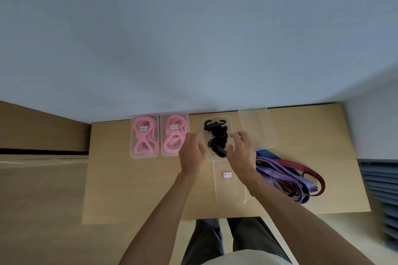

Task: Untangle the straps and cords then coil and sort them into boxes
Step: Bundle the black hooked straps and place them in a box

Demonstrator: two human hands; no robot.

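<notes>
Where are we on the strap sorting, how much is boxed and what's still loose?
Two boxes of pink cords look done. Both hands, left hand and right hand, are at the box of black cords. The purple and red straps lie loose, with an empty box behind them.

The small red-bordered white label (227, 175) on the clear plastic lid (229, 187) is unreadably blurred. The right hand (242, 153) hides part of the tangled purple, blue and red flat straps (288, 173).

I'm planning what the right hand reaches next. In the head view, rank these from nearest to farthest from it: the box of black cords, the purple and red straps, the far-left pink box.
From the right hand:
1. Box of black cords, touching it on its left.
2. Purple and red straps, just to its right.
3. Far-left pink box, beyond the left hand.
</notes>
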